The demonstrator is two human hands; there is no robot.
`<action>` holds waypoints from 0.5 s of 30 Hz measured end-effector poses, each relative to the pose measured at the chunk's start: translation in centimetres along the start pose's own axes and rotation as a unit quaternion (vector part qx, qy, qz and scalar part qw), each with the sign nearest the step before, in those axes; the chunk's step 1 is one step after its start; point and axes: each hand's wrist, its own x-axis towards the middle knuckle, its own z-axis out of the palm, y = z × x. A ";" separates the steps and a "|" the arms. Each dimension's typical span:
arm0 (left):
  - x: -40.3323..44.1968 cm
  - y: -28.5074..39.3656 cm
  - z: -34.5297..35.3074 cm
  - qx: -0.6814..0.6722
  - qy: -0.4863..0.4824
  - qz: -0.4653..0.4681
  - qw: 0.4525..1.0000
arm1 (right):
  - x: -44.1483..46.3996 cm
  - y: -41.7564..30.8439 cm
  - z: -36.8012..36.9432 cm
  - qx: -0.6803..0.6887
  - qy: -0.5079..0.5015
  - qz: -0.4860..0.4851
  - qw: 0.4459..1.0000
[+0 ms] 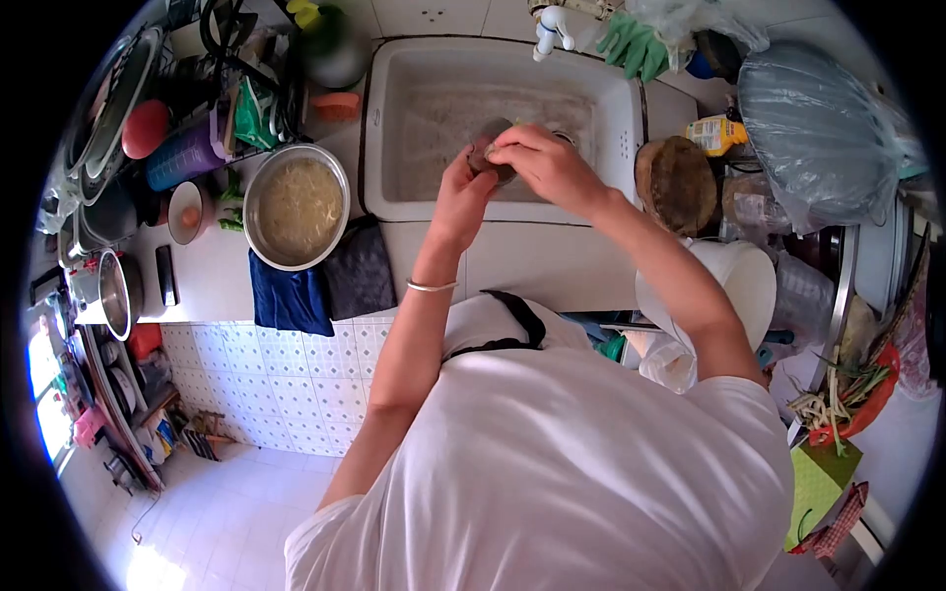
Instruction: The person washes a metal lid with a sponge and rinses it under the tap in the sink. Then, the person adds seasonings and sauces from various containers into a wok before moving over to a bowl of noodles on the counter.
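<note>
Over the near part of the sink (404, 210), both my hands meet around a small dark, roundish object (490, 131) whose kind I cannot make out. My left hand (463, 192), with a bangle (432, 287) on its wrist, grips it from the left side. The fingers of my right hand (554, 169) are pinched together at its top edge; whether something tiny is between them is hidden. Behind the hands, the white basin looks wet and stained.
A steel bowl (254, 246) of cloudy liquid with pale shreds stands left of the sink, beside dark cloths (357, 268). At the back are a tap (552, 34) and green gloves (636, 47). A round wooden block (676, 185) and a white bucket (746, 286) are to the right.
</note>
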 end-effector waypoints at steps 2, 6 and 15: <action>0.4 -0.2 0.1 0.089 0.024 0.052 0.994 | 0.2 0.0 1.2 0.027 0.039 0.090 0.995; 0.9 -0.5 -0.4 0.208 0.049 0.138 0.967 | 0.7 -0.2 3.4 0.248 0.179 0.302 0.903; 0.4 0.3 -2.0 0.209 0.006 0.054 0.976 | 0.4 0.3 1.0 -0.031 -0.004 -0.026 0.999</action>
